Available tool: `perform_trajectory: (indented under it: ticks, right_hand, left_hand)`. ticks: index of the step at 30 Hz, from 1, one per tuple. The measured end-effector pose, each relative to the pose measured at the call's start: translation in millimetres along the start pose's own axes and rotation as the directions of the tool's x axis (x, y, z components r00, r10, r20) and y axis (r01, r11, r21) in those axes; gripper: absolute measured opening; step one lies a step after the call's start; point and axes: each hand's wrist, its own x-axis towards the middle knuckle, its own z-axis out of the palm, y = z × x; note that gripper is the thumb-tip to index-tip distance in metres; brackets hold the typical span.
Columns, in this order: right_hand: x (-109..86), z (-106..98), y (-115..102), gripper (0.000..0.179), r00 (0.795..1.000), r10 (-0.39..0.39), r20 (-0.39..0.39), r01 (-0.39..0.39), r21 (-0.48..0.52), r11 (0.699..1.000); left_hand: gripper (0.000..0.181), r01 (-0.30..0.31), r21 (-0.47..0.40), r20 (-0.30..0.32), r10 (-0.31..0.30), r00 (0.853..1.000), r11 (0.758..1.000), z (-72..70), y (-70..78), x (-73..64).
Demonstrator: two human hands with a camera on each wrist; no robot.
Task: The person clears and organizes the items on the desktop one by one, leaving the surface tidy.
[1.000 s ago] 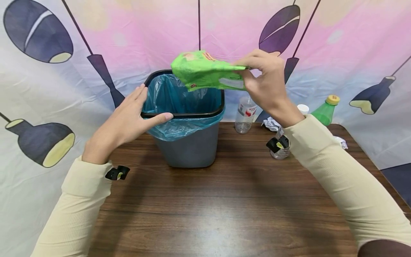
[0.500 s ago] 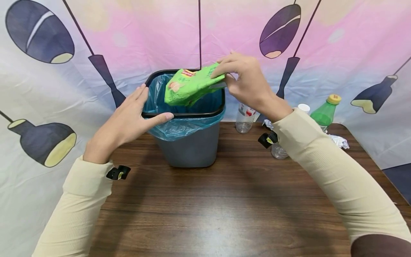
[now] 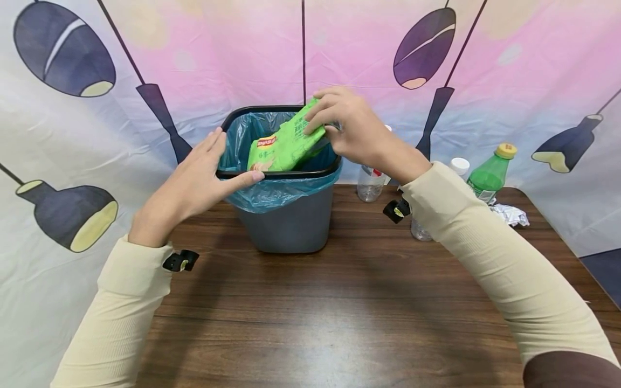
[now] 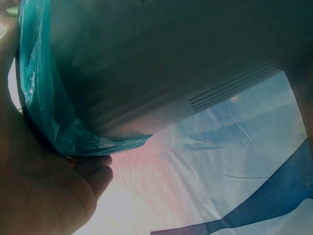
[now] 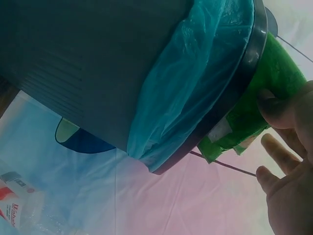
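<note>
A grey trash bin (image 3: 291, 223), with a black rim and a blue plastic liner (image 3: 281, 193) folded over it, stands at the back of the table. My left hand (image 3: 186, 186) rests against its left front corner, thumb along the front rim and fingers fairly straight at the left side. A crumpled green snack bag (image 3: 286, 143) slants down into the bin's opening. My right hand (image 3: 346, 126) pinches the bag's upper right end above the right rim. In the right wrist view, the thumb presses the green bag (image 5: 281, 73) while other fingers stand apart from it.
Right of the bin stand a clear plastic bottle (image 3: 370, 186), another clear bottle (image 3: 421, 230) partly behind the right sleeve, and a green bottle (image 3: 489, 173) with a yellow cap. A white cap (image 3: 459, 164) and crumpled paper (image 3: 511, 214) are near them. A printed curtain (image 3: 242, 54) hangs behind.
My right hand has moved left and down, bringing the green snack bag from above the bin's right side into its opening. The left hand has stayed at the rim.
</note>
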Motion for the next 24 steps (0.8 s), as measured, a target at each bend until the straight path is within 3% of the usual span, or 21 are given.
perform_trajectory:
  ticks: [10, 17, 24]
  right_hand:
    - [-0.3, 5.7, 1.6, 0.030, 1.000, -0.006, 0.010, 0.006, 0.026, 1.000]
    - [-0.2, 7.6, -0.6, 0.030, 0.997, 0.036, 0.065, -0.036, -0.001, 0.999]
    - [-1.8, 9.0, -1.1, 0.030, 0.997, 0.044, 0.059, -0.045, 0.016, 0.999]
  left_hand:
    - [0.113, -0.005, -0.011, -0.012, 0.005, 1.000, 1.000, 0.3, 0.7, -0.7]
    - [0.114, 0.012, -0.006, 0.010, -0.012, 1.000, 1.000, 0.0, 0.8, -0.9]
    - [0.114, 0.021, -0.009, 0.012, -0.021, 1.000, 1.000, 0.2, 0.5, -0.3]
